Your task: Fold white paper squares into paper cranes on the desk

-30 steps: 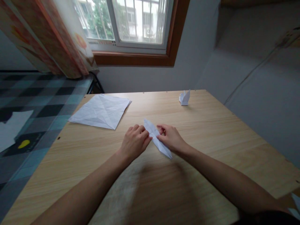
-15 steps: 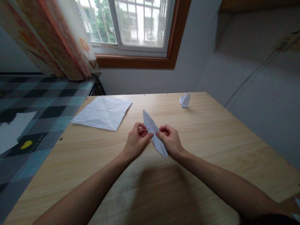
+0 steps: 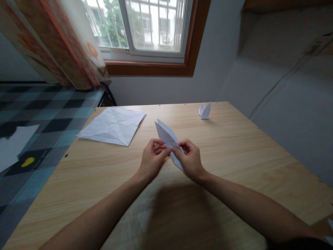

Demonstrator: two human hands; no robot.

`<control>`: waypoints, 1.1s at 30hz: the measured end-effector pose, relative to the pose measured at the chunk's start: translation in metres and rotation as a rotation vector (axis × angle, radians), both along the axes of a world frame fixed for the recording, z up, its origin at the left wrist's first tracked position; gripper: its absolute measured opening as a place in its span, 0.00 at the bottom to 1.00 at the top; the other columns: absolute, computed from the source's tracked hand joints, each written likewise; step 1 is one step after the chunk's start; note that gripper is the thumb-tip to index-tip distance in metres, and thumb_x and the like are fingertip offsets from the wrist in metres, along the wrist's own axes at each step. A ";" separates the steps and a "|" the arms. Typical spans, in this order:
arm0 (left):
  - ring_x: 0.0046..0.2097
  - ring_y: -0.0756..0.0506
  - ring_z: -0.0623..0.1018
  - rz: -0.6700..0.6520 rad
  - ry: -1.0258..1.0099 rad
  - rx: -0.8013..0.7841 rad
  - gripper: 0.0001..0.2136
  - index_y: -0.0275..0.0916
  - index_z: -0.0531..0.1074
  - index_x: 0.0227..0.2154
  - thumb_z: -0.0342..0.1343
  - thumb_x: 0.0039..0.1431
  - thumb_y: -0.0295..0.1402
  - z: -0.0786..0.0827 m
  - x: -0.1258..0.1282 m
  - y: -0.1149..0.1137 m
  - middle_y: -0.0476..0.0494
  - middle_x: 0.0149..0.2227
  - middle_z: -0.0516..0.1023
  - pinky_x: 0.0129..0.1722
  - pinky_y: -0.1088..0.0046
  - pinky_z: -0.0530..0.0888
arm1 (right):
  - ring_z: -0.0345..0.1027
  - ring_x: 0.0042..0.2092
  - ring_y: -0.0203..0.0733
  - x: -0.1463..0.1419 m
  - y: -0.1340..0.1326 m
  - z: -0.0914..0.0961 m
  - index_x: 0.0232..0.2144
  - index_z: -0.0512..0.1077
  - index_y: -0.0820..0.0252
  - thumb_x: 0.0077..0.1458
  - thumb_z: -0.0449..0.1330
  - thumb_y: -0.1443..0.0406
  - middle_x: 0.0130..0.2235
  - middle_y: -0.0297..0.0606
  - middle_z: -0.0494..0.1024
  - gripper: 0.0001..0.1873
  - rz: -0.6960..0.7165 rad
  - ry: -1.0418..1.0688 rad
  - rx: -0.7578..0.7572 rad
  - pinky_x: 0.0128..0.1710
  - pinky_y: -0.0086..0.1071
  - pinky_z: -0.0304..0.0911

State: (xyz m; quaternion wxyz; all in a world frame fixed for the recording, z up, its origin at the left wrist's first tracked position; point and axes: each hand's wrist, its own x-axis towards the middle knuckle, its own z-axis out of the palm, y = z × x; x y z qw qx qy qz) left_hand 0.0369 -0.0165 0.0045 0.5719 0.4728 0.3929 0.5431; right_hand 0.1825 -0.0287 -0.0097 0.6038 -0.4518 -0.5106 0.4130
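A narrow folded sheet of white paper (image 3: 166, 133) is held above the middle of the table, slanting from upper left to lower right. Its far end splits into two pointed layers with a gap between them. My left hand (image 3: 154, 156) pinches its left edge between thumb and fingers. On the other side my right hand (image 3: 191, 158) is closed on the paper, thumb on the near face and fingers behind. Both thumbs nearly meet at its middle. The lower tip is partly covered by my right hand.
Creased white paper squares (image 3: 114, 125) lie at the table's far left. A small folded paper figure (image 3: 205, 111) stands near the back edge of the wooden table (image 3: 247, 166). To the left, a checked cloth (image 3: 59, 114) carries torn white paper (image 3: 18, 144). A window (image 3: 156, 27) is behind.
The folded paper's far end has opened from one point into two separated layers. My right thumb has shifted slightly left over the paper, and its lower tip is more covered.
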 end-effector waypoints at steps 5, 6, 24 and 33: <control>0.29 0.50 0.75 -0.044 0.144 0.012 0.11 0.35 0.73 0.29 0.67 0.48 0.35 -0.003 -0.001 -0.003 0.49 0.27 0.77 0.32 0.75 0.70 | 0.69 0.28 0.37 0.000 0.005 -0.004 0.30 0.70 0.58 0.49 0.68 0.58 0.28 0.31 0.76 0.13 0.057 0.100 -0.056 0.28 0.29 0.65; 0.30 0.50 0.75 -0.042 0.147 0.019 0.10 0.35 0.74 0.29 0.67 0.48 0.35 -0.003 0.000 -0.004 0.48 0.28 0.78 0.32 0.75 0.70 | 0.70 0.28 0.37 0.000 0.004 -0.005 0.31 0.71 0.58 0.50 0.68 0.58 0.28 0.32 0.76 0.13 0.075 0.098 -0.055 0.28 0.29 0.65; 0.33 0.47 0.75 -0.117 0.076 0.027 0.09 0.35 0.78 0.32 0.59 0.52 0.35 -0.017 -0.006 -0.001 0.45 0.31 0.79 0.36 0.72 0.72 | 0.71 0.54 0.51 0.004 -0.011 0.009 0.44 0.76 0.59 0.60 0.57 0.71 0.51 0.48 0.78 0.11 -0.105 -0.896 0.752 0.54 0.48 0.70; 0.36 0.44 0.78 0.116 0.411 0.164 0.12 0.35 0.81 0.29 0.63 0.53 0.41 -0.005 -0.008 -0.004 0.41 0.33 0.81 0.38 0.71 0.72 | 0.75 0.42 0.41 0.005 -0.009 0.005 0.37 0.73 0.56 0.59 0.56 0.74 0.40 0.40 0.79 0.10 -0.053 -0.577 0.633 0.44 0.35 0.72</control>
